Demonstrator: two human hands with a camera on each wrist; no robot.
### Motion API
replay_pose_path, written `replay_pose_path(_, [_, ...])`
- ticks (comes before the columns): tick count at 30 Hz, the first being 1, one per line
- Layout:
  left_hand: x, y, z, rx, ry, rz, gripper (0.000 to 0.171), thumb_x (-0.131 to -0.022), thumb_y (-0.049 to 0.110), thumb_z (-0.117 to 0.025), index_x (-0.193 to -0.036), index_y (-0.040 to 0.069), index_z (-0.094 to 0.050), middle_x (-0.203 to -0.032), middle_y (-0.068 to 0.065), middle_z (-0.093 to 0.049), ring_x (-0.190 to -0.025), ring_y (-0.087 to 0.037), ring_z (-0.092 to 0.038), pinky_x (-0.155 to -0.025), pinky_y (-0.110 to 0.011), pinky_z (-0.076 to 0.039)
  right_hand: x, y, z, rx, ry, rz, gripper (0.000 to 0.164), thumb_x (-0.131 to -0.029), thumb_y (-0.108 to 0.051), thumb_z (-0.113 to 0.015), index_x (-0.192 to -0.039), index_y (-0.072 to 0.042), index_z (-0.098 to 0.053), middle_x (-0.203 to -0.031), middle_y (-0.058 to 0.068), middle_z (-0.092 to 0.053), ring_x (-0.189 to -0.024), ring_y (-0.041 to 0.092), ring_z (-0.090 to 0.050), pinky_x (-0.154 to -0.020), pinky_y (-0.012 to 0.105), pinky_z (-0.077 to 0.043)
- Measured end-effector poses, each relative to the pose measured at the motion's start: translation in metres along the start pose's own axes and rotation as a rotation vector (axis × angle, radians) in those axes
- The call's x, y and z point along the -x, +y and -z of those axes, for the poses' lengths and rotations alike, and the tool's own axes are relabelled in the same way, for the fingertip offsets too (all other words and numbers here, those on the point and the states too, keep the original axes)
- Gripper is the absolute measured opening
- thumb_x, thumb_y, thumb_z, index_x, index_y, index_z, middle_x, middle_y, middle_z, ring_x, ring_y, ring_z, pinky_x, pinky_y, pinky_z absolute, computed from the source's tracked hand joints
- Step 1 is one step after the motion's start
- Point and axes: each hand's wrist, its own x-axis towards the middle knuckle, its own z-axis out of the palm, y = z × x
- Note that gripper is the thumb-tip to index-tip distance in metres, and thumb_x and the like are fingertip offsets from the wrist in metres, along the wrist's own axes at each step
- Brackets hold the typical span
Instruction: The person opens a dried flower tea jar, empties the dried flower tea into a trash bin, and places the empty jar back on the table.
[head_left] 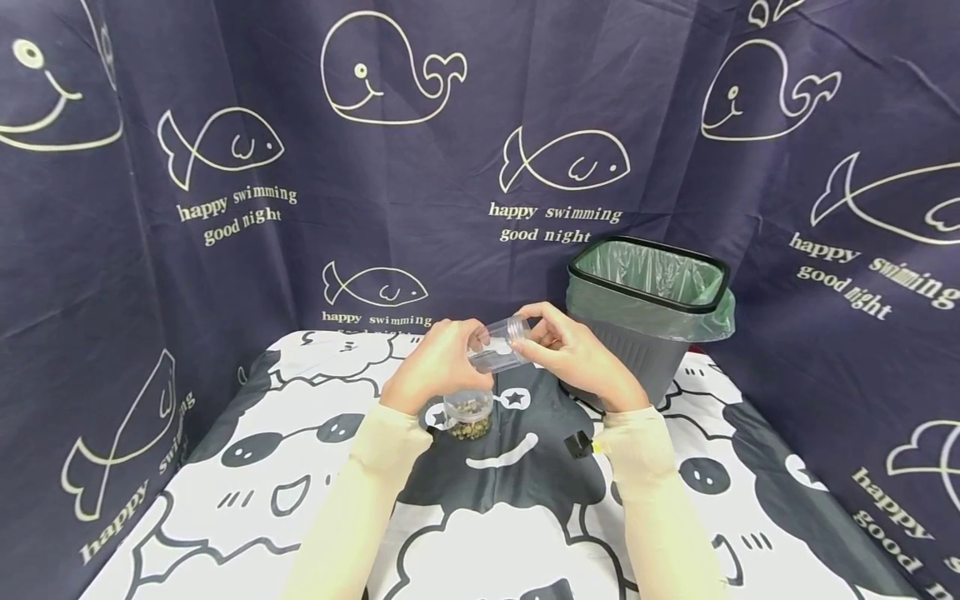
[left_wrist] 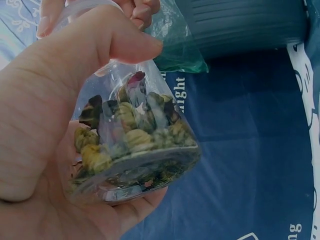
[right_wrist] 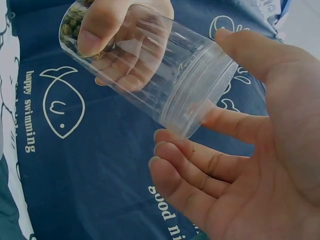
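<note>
My left hand grips a clear plastic jar round its lower body, the jar tilted above the table. Dried yellow-green flower buds with some dark reddish bits gather at its base in the left wrist view. At the other end, my right hand holds the clear lid by its rim between thumb and fingers. The right wrist view shows the lid on the jar's threaded mouth; how tight it sits I cannot tell. Below my left hand, a second clear jar with similar buds stands on the table.
A grey bin with a black rim and a green bag liner stands behind my right hand. The cloth on the table has a cartoon sheep print. Dark blue curtains with fish and whale drawings enclose the back and sides.
</note>
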Motion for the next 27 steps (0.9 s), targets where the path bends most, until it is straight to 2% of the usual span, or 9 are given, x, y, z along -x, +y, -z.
replay_pose_path(9, [0.0007, -0.0015, -0.0001, 0.006, -0.006, 0.014, 0.040, -0.062, 0.021, -0.085, -0.097, 0.011, -0.068, -0.084, 0.001, -0.068, -0.075, -0.017, -0.061, -0.074, -0.033, -0.053, 0.0010, -0.0021, 0.0019, 0.000, -0.016, 0.005, 0.045, -0.095, -0.030, -0.074, -0.137, -0.025, -0.057, -0.097, 0.001, -0.075, -0.086, 0.016, -0.072, -0.087, 0.041, -0.055])
replay_pose_path(20, [0.0010, -0.0011, 0.0017, 0.005, -0.010, 0.017, 0.041, -0.062, 0.020, -0.086, -0.098, 0.011, -0.068, -0.085, 0.000, -0.069, -0.076, -0.017, -0.062, -0.075, -0.033, -0.053, 0.0015, -0.0024, 0.0030, -0.044, -0.018, 0.033, 0.054, -0.092, -0.026, -0.078, -0.142, -0.020, -0.057, -0.105, 0.007, -0.071, -0.094, 0.018, -0.072, -0.090, 0.039, -0.057])
replay_pose_path(27, [0.0015, -0.0015, 0.0008, -0.002, -0.010, 0.001, 0.041, -0.062, 0.020, -0.086, -0.098, 0.010, -0.069, -0.087, -0.001, -0.071, -0.077, -0.018, -0.064, -0.076, -0.033, -0.054, 0.0035, -0.0035, 0.0027, -0.089, -0.018, 0.054, 0.054, -0.090, -0.020, -0.080, -0.140, -0.022, -0.058, -0.109, 0.010, -0.070, -0.098, 0.021, -0.071, -0.094, 0.037, -0.057])
